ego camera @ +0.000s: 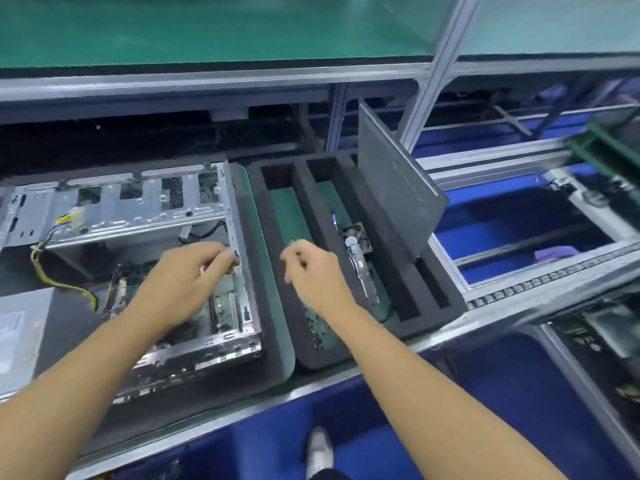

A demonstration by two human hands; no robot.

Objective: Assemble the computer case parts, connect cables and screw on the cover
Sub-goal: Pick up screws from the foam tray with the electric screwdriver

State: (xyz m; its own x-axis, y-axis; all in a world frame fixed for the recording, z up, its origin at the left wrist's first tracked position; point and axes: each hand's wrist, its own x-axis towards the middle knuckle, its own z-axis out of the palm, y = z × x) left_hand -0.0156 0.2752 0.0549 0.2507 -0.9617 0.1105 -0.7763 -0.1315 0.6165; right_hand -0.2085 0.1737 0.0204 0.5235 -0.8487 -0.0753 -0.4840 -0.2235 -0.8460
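Both forearms reach forward: my left hand (194,271) curls against the right wall of the open computer case (138,209), my right hand (311,268) hovers curled over the foam tray (429,306). I cannot tell whether either holds anything.

1x PC case (138,216), 1x tray (325,358), 1x cover (391,188).

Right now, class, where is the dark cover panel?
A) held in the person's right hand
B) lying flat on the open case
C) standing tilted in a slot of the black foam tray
C: the cover panel leans with its lower edge in a slot of the black foam tray.
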